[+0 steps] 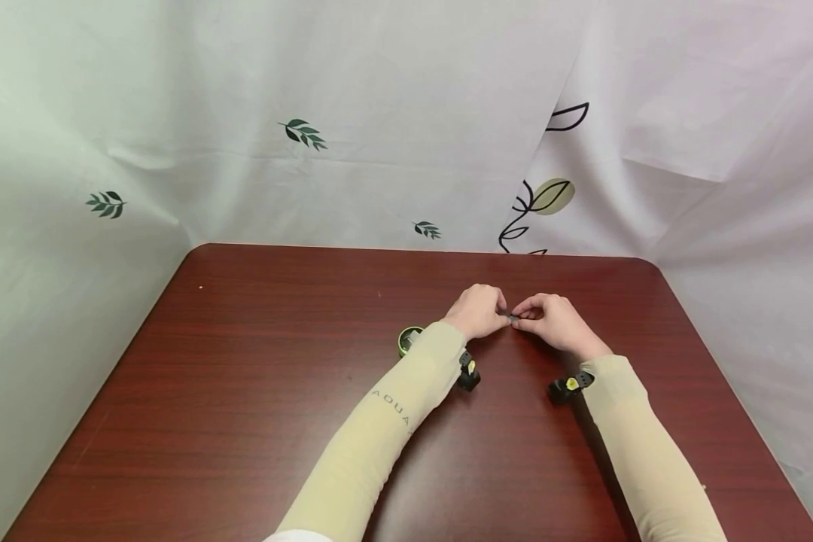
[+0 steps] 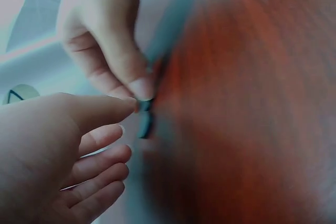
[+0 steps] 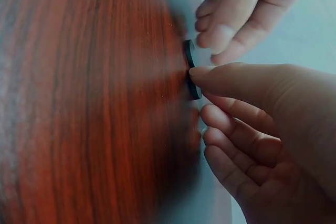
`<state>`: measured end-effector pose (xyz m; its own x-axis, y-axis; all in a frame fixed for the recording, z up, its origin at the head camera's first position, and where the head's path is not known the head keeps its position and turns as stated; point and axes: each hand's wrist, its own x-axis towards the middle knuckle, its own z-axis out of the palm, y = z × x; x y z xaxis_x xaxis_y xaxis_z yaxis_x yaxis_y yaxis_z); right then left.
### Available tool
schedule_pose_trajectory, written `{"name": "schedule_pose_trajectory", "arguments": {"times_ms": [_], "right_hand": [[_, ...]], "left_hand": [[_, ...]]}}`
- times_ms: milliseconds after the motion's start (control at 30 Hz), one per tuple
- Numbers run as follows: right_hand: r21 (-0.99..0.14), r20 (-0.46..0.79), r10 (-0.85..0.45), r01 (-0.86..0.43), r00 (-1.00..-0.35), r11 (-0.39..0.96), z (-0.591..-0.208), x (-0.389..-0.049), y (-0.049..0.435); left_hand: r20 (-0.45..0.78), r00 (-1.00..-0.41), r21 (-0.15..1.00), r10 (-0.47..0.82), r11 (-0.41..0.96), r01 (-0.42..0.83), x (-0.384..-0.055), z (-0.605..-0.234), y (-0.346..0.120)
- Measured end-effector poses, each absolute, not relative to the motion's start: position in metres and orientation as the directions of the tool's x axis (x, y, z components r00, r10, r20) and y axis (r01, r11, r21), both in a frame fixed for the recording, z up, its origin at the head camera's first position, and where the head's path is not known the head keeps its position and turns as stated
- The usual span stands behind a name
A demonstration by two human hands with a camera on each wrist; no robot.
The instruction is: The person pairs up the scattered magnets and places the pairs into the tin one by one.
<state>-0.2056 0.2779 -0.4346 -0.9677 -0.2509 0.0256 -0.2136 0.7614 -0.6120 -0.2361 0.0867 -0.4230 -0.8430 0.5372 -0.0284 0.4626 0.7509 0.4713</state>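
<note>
In the head view my left hand (image 1: 477, 312) and right hand (image 1: 557, 325) meet over the table's far right part, at a small dark piece (image 1: 513, 318). The right wrist view shows this thin black piece (image 3: 193, 72) with rounded ends; its exact kind is unclear. My right thumb and index finger pinch it near its middle. By its upper end is the left hand (image 3: 244, 14). In the left wrist view the left thumb tip reaches the piece (image 2: 145, 124), or very near it, while the other left fingers stay loosely bent, apart from the thumb.
A round, green-rimmed container (image 1: 408, 340) stands on the brown table (image 1: 244, 391), partly hidden by the left sleeve. Black wrist cameras (image 1: 470, 374) hang under both wrists. White printed cloth (image 1: 379, 173) closes off the back and sides.
</note>
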Motion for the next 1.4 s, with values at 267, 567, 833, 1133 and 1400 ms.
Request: {"name": "schedule_pose_trajectory", "arguments": {"times_ms": [267, 567, 833, 1133, 1400], "right_hand": [[-0.623, 0.018, -0.246, -0.203, -0.969, 0.755, -0.434, -0.204, 0.279], [-0.62, 0.033, -0.264, -0.227, -0.964, 0.751, -0.431, -0.206, 0.274], [-0.613, -0.002, -0.285, -0.224, -0.959, 0.757, -0.429, -0.21, 0.271], [-0.623, -0.018, -0.31, -0.231, -0.951, 0.747, -0.427, -0.212, 0.263], [-0.63, -0.052, -0.314, -0.213, -0.948, 0.747, -0.425, -0.214, 0.261]], "left_hand": [[-0.011, -0.856, 0.532, 0.517, 0.728, 0.433, -0.24, -0.407, 0.074], [0.042, -0.867, 0.553, 0.497, 0.711, 0.434, -0.246, -0.396, 0.053], [0.067, -0.884, 0.637, 0.462, 0.662, 0.395, -0.247, -0.385, 0.032], [0.111, -0.888, 0.674, 0.445, 0.624, 0.397, -0.247, -0.38, 0.006], [0.164, -0.889, 0.703, 0.428, 0.582, 0.41, -0.241, -0.382, -0.015]]}}
